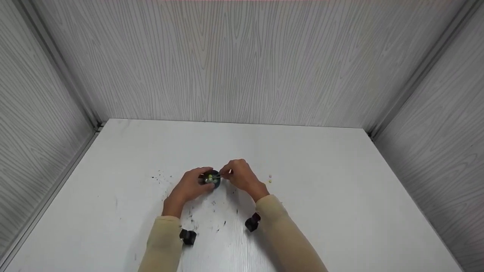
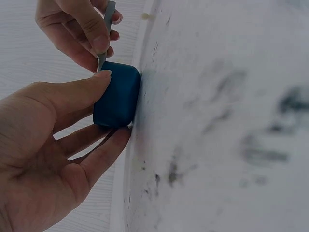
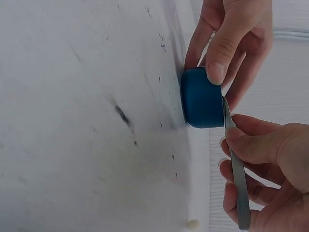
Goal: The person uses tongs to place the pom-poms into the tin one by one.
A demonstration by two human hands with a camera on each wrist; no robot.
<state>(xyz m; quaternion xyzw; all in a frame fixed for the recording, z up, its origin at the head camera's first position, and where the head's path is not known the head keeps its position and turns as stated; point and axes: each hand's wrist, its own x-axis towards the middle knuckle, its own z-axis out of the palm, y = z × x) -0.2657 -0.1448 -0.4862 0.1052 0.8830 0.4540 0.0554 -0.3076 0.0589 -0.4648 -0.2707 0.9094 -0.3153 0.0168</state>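
A small blue cup [image 2: 118, 96] stands upright on the white table, and several small yellow-green balls [image 1: 210, 176] show inside it in the head view. My left hand [image 1: 191, 187] grips the cup from the left, its thumb on the near side and its fingers around the far side. Between thumb and fingers, my right hand [image 1: 242, 175] pinches a pair of metal tweezers [image 3: 239, 188]. Their tips reach over the cup's rim on the right; the wrist views hide the tip ends, so whether they hold a ball I cannot tell.
Two small pale balls [image 1: 270, 178] lie on the table [image 1: 321, 211] right of my right hand. Dark smudges and specks [image 1: 192, 221] mark the surface around my forearms. Grey wood-grain panels [image 1: 234, 64] stand at the back and both sides.
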